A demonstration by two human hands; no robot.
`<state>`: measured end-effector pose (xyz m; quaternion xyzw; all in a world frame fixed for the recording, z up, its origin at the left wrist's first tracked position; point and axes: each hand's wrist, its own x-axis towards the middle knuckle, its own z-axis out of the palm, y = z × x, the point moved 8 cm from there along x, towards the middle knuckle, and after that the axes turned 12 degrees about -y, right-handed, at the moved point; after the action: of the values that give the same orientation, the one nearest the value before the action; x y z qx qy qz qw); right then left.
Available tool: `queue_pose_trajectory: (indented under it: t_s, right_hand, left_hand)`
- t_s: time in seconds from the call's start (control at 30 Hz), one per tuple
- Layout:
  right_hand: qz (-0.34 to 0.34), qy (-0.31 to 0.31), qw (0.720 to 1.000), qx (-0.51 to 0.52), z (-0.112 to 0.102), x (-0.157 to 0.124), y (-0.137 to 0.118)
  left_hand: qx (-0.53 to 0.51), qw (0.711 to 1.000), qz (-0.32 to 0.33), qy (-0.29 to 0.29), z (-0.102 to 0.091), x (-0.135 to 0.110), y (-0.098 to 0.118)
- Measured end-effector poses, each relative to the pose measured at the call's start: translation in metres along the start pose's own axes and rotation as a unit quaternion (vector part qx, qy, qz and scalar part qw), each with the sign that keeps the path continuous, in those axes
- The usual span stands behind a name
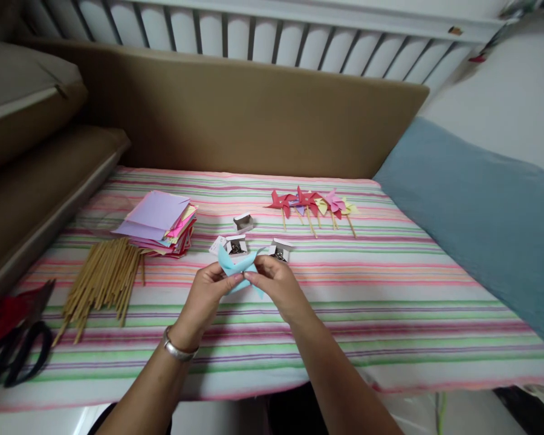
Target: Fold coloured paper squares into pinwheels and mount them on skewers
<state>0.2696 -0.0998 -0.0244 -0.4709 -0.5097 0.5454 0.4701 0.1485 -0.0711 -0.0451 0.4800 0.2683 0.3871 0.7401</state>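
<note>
Between both hands is a light-blue paper pinwheel [239, 266] with its blades folded in toward the middle. My left hand [212, 285] is closed on its left side, the thumb pressing near the centre. From the right, my right hand [276, 283] pinches the same paper, its thumb tip close to the left one. Whether a pin sits at the centre is too small to tell. Just beyond the fingers stand small white boxes of dark metal pieces, one box [237, 246] behind the paper and another box [280, 249] by my right knuckles.
A third small box [243, 223] stands farther back. To the left lie stacked coloured paper squares [156, 217], a pile of thin wooden sticks [102, 278] and black-handled scissors [25, 344]. Several finished pinwheels [308, 202] rest at the back right. A brown padded panel [236, 115] borders the striped cloth [390, 302].
</note>
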Motion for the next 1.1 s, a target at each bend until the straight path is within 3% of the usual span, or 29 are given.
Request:
queue_pose_trajectory:
  t_s: [0.87,1.1]
  right_hand:
    - [-0.007,0.004,0.999,0.046,0.0036,-0.0017,-0.0037]
    - [0.001,0.032,0.999,-0.032,-0.0015,-0.0019,-0.0027]
  left_hand:
    - [-0.051,0.999,-0.007,-0.004,0.0035,0.0011,-0.0014]
    - [-0.052,0.999,-0.006,-0.004,0.0056,0.0012,-0.0002]
